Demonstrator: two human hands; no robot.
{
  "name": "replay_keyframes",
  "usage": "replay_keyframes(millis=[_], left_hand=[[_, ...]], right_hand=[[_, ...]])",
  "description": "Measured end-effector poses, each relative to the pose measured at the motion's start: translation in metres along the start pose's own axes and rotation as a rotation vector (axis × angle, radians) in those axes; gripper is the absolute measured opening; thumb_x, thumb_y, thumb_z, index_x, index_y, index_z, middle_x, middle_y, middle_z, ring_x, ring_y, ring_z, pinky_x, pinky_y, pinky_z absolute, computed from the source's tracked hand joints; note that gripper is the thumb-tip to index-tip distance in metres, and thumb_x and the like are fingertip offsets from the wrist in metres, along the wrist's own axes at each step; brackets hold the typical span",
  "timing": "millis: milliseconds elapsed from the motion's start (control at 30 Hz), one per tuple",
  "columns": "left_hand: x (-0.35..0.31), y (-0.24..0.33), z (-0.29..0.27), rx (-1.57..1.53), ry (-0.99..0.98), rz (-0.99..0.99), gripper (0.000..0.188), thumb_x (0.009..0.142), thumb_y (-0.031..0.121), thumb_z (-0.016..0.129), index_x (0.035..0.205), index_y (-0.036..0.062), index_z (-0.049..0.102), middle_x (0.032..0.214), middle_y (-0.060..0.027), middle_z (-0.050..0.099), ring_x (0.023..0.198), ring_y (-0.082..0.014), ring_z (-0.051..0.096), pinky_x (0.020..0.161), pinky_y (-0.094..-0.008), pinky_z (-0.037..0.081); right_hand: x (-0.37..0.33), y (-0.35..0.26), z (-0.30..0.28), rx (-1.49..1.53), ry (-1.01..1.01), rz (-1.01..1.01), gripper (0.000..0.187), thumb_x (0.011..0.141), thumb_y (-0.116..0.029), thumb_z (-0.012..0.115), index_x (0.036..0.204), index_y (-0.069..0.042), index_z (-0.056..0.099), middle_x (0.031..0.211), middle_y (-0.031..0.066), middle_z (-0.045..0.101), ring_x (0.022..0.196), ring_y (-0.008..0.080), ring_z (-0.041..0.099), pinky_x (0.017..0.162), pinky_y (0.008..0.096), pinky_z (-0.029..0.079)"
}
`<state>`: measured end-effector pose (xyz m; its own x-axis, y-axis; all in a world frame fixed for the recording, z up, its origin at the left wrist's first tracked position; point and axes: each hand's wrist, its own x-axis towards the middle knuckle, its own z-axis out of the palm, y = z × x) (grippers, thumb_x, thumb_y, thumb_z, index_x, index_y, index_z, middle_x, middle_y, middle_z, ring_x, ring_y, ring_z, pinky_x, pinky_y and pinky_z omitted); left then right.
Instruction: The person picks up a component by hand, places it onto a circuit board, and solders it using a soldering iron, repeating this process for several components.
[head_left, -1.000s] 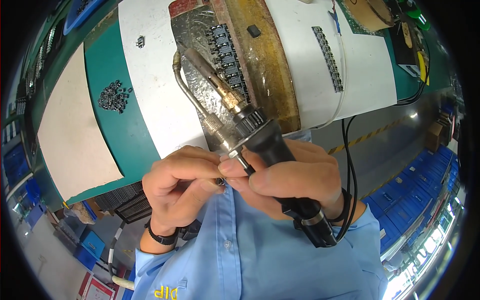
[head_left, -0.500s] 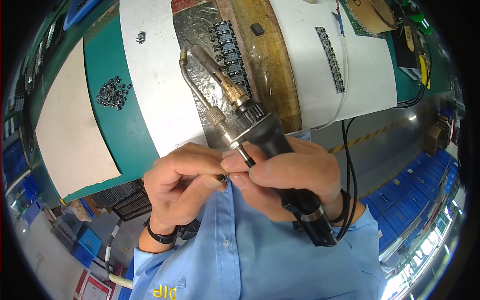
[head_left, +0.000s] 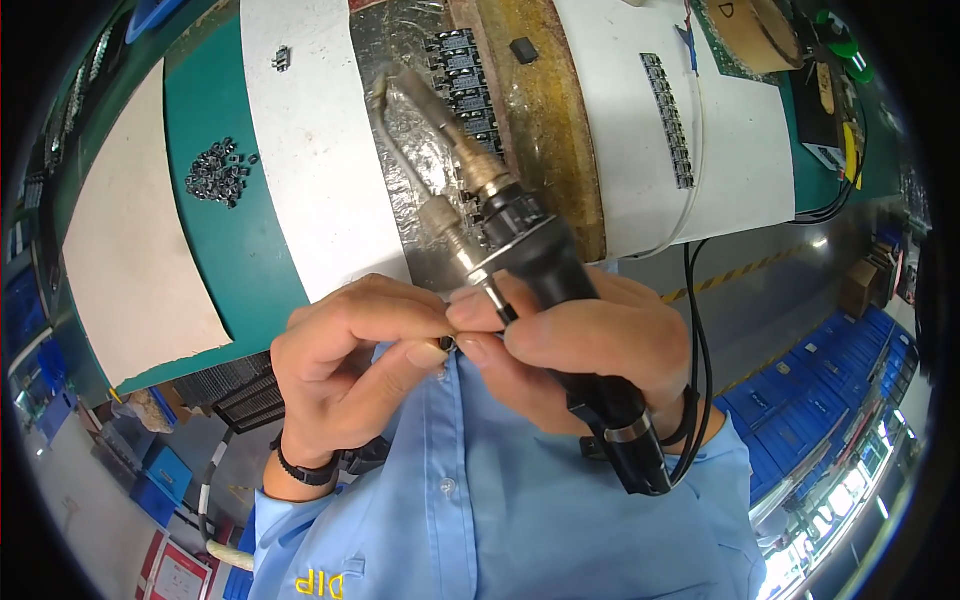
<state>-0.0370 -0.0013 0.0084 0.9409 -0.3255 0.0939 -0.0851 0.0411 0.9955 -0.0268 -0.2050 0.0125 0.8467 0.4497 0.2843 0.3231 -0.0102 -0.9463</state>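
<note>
Close to my shirt front, my left hand point(head_left: 350, 350) is closed, pinching a tiny black part point(head_left: 446, 343) between thumb and forefinger. My right hand point(head_left: 610, 340) is wrapped round a black soldering iron point(head_left: 555, 270) with a thin metal solder-feed tube point(head_left: 405, 160) alongside its barrel. The iron's tip points up and away over the foil-covered strip, smeared by motion. Thumb and forefinger of my right hand also meet the left fingertips beside the tiny part. Whether they grip it too is hidden.
A heap of small black parts point(head_left: 218, 174) lies on the green mat point(head_left: 265, 220). One small part point(head_left: 281, 59) sits on the left white sheet. Black modules point(head_left: 465, 85) line the foil; a black block point(head_left: 523, 50) lies nearby. Another module strip point(head_left: 668, 120) rests by a white cable point(head_left: 697, 150).
Both hands stay together at the tiny part. The iron has swung slightly, its tip moving a little farther away. My left hand and wrist have shifted slightly left.
</note>
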Motion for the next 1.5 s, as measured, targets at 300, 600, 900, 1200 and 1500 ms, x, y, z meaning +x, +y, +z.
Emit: replay_keyframes(millis=[300,600,900,1200,1500], left_hand=[[0.020,0.002,0.009,-0.374,0.224,-0.580,0.011,0.089,0.007,0.058,0.092,-0.0033,0.058,0.081,-0.0092,0.064,0.062,-0.0081,0.056,0.056,-0.0196,0.046],[0.032,0.003,0.010,-0.420,0.138,-0.691,0.012,0.089,0.008,0.058,0.093,-0.0034,0.058,0.079,-0.0079,0.064,0.061,-0.0076,0.055,0.054,-0.0189,0.045],[0.034,0.003,0.008,-0.412,0.128,-0.686,0.013,0.089,0.009,0.059,0.093,-0.0032,0.058,0.079,-0.0082,0.064,0.061,-0.0069,0.055,0.053,-0.0173,0.044],[0.032,0.002,0.010,-0.375,0.131,-0.660,0.013,0.088,0.009,0.060,0.093,-0.0029,0.059,0.079,-0.0081,0.064,0.062,-0.0063,0.055,0.053,-0.0173,0.044],[0.033,0.003,0.010,-0.372,0.131,-0.666,0.013,0.088,0.009,0.060,0.093,-0.0030,0.059,0.078,-0.0084,0.064,0.061,-0.0063,0.056,0.052,-0.0173,0.044]], right_hand=[[-0.004,0.015,-0.018,-0.405,0.201,-0.214,0.038,0.068,-0.014,0.073,0.102,-0.011,0.055,0.078,0.0061,0.065,0.074,0.0283,0.066,0.066,0.0355,0.056],[-0.014,0.019,-0.027,-0.392,-0.083,-0.150,0.054,0.067,-0.001,0.074,0.112,-0.009,0.046,0.115,0.0228,0.057,0.084,0.0337,0.065,0.077,0.0458,0.052],[-0.008,0.026,-0.012,-0.407,0.150,-0.192,0.032,0.077,-0.018,0.069,0.101,-0.014,0.048,0.082,0.0094,0.063,0.080,0.0296,0.066,0.070,0.0411,0.057],[-0.006,0.027,-0.011,-0.454,0.210,-0.219,0.030,0.080,-0.026,0.067,0.100,-0.015,0.048,0.078,0.0076,0.065,0.080,0.0284,0.067,0.069,0.0394,0.057],[-0.014,0.018,-0.025,-0.333,-0.107,-0.099,0.044,0.081,-0.018,0.067,0.112,-0.011,0.036,0.112,0.0237,0.058,0.097,0.0370,0.062,0.079,0.0484,0.051]])
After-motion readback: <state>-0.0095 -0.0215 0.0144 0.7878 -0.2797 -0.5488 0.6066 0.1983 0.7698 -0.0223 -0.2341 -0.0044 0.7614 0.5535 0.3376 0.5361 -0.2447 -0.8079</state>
